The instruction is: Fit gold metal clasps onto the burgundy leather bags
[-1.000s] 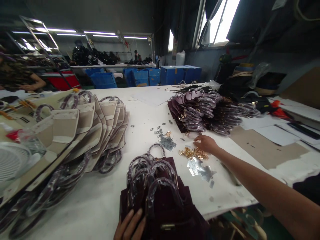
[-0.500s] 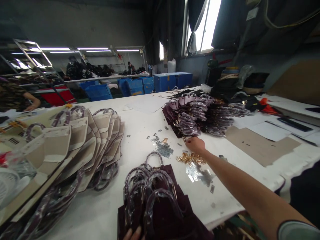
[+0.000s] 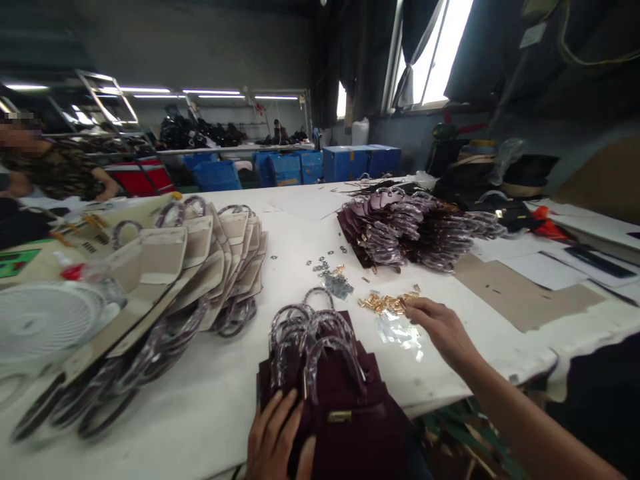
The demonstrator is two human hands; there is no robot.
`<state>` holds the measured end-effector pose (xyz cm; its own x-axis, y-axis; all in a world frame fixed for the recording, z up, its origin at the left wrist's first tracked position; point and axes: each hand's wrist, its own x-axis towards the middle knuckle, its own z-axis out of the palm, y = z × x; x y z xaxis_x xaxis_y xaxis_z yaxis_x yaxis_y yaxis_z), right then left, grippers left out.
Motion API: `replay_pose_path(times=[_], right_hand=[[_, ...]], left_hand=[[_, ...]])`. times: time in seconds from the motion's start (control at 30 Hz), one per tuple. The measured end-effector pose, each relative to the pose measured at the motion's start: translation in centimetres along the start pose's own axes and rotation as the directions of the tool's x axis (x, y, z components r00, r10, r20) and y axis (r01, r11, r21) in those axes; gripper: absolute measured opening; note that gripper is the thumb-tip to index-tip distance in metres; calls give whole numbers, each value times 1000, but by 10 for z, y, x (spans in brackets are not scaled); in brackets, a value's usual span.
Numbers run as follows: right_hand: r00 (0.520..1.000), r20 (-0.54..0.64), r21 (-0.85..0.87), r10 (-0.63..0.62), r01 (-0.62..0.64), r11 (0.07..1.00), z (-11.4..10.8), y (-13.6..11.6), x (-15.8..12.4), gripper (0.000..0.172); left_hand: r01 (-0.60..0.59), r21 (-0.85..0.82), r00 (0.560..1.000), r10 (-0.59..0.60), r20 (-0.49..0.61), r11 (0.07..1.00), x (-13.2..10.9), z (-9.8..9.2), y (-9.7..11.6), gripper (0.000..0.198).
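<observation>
My left hand [image 3: 277, 433] lies with fingers spread on a stack of dark maroon bag panels [image 3: 355, 433] at the bottom of the view. Several looped handles in clear plastic wrap [image 3: 327, 347] rise from these panels, and the front one bears a small gold plate [image 3: 340, 416]. On the table to the right, my right hand [image 3: 443, 330] has its fingertips pinched together at the edge of a heap of small gold fittings [image 3: 383, 304]. What lies between them is too small to make out. Flat silver plates [image 3: 397, 331] lie just in front of that heap.
Grey metal pieces [image 3: 337, 285] lie scattered on the white table [image 3: 295, 233]. Farther back is a pile of maroon panels with wrapped handles [image 3: 385, 227]. Beige-lined panels [image 3: 165, 257] and a white fan [image 3: 45, 327] stand left. Another person [image 3: 65, 167] is at far left.
My right hand has come from the near edge of the far maroon pile down to the gold fittings. More of my left hand now shows on the front stack. The view has turned left.
</observation>
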<state>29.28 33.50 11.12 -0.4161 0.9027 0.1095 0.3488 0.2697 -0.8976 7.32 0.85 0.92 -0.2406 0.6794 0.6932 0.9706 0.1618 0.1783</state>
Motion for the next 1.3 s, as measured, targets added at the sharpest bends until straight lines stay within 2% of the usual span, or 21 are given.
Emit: replay_pose_path(times=[0.1,0.2,0.27,0.33,0.43,0.53,0.63,0.77,0.83,0.9,0.97,1.03,1.1,1.2,1.3], right_hand=[[994,91,308,65,-90,947,24,-13,-81,26],[956,262,543,133,-260,799,55,-20,-151,28],[900,405,614,159,-397,683,76,-21,-182,33],[854,495,635,161,-482,604,95,-20,-196,35],[839,522,637,153,-503,584,109,-16,-195,39],[845,518,587,132,-463,664,109,-16,-187,40],[822,562,505,88,-426,750,103,-19,-182,37],[754,657,444,24,-412,796,99,-23,-178,35],[724,690,427,12,-420,801,99,-23,-174,37],[713,701,413,20,-428,804,100,-24,-172,41],[751,657,434,66,-449,781,103,-24,-173,48],[816,561,498,139,-467,731,106,-25,-177,53],[856,485,535,179,-452,714,108,-26,-183,48],[858,501,466,115,-380,799,109,-29,-190,42],[850,522,402,75,-323,857,109,-32,-192,42]], left_hand=[[84,-27,993,-82,81,996,6,-16,19,46],[151,-82,983,-141,115,985,7,-23,32,43],[171,-81,979,-160,123,982,7,-24,38,41],[171,-76,981,-162,104,982,7,-26,42,36],[165,-74,986,-162,39,984,7,-29,49,36],[149,-78,988,-152,-32,986,9,-37,60,52],[101,-116,994,-104,-20,988,15,-47,71,57],[32,-216,995,-10,102,976,30,-56,76,38],[43,-301,993,-7,119,953,37,-55,73,24],[68,-363,994,-34,100,929,40,-52,68,12],[70,-372,997,-53,56,925,41,-49,65,4],[46,-340,999,-51,-8,939,39,-48,65,7],[22,-308,997,-44,-66,951,34,-47,68,12],[6,-297,993,-41,-111,955,26,-44,76,26],[15,-324,991,-58,-123,946,15,-40,80,55]])
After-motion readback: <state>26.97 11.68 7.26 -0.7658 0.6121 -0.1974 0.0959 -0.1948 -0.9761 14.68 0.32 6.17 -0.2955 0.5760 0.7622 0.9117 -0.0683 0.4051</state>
